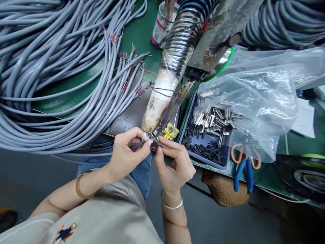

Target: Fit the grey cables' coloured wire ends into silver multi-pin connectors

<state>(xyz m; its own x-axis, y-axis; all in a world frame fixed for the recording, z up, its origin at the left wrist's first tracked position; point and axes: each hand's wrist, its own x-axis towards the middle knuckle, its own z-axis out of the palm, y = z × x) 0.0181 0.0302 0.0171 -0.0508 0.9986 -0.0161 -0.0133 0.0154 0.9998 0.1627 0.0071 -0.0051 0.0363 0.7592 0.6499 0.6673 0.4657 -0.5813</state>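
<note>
My left hand [130, 147] is closed, thumb and index finger pinching the end of a grey cable [137, 146]; white coverings sit on those two fingertips. Thin coloured wires [152, 137] come out between the fingers toward a small metal connector [156, 137]. My right hand [175, 162] is closed in a pinch beside it, with a fingertip close to the connector. What its thumb and fingers hold is too small to make out. Just above both hands, the lower end of a wrapped hose [159, 101] and a slim metal rod [175, 103] slant down.
Grey cables [58, 61] with stripped ends cover the left. A blue tray [223, 162] holds connectors [215, 120] and short black tubes [203, 149] under a plastic bag [254, 98]. Pliers [244, 169] hang over the table edge. A yellow sponge [170, 131] lies near my hands.
</note>
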